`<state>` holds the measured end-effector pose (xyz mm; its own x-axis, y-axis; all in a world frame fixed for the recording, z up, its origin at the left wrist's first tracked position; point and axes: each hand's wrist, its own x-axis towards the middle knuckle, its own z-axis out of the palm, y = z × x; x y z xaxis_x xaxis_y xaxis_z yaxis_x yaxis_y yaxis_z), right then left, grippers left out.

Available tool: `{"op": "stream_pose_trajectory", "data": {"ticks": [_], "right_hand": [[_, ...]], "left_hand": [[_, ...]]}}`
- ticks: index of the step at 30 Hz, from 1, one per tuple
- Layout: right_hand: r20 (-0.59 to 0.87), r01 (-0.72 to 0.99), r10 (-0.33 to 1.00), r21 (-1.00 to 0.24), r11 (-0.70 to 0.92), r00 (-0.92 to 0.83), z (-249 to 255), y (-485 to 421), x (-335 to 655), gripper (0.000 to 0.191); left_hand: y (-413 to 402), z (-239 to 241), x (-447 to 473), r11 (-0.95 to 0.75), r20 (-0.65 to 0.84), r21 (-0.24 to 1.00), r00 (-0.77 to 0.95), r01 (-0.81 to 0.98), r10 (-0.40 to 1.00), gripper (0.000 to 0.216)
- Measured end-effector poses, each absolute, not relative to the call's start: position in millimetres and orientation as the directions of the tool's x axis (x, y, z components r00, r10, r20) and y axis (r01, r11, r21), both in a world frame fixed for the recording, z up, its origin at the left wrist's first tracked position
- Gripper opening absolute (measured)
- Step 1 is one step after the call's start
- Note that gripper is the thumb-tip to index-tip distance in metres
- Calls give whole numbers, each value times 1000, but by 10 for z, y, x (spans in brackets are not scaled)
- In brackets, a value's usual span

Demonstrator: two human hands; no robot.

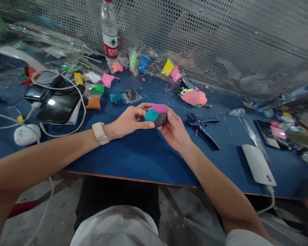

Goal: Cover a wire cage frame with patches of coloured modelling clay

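You hold a rounded, clay-like lump [157, 115] at twelve o'clock, between your left hand [133, 119] and right hand [175, 130]. Its teal patch [151, 115] sits toward nine o'clock, its magenta patch [159, 108] twelve, its dark grey patch [161, 120] four, edges touching.

Perforated grey panel [220, 41], blue table [133, 155]

A blue counter [133, 160] carried many small things.
A red-labelled bottle [110, 41] stood at the back near bagged blue clay [143, 64]; a pink clay figure [193, 97] lay behind a dark hand tool [202, 130]; a white adapter [27, 135] sat at left, a white power bank [258, 165] at right.
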<state>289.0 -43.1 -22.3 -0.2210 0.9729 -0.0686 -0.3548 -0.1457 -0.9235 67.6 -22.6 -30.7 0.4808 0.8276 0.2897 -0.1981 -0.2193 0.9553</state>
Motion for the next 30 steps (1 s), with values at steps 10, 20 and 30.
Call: {"op": "stream_pose_trajectory", "data": {"ticks": [10, 20, 30], "right_hand": [[-76, -354, 969, -922, -157, -234, -237, -437, 2861, 48], [-86, -355, 970, -920, -164, -227, -235, -449, 2823, 54], [-77, -385, 965, -907, -172, -250, -204, -469, 2798, 51]], "left_hand": [[-203, -330, 680, -280, 328, 945, 479, -172, 814, 32], [-215, -347, 684, -237, 307, 950, 493, -201, 814, 48], [-247, -309, 690, -264, 328, 944, 477, -197, 816, 34]]}}
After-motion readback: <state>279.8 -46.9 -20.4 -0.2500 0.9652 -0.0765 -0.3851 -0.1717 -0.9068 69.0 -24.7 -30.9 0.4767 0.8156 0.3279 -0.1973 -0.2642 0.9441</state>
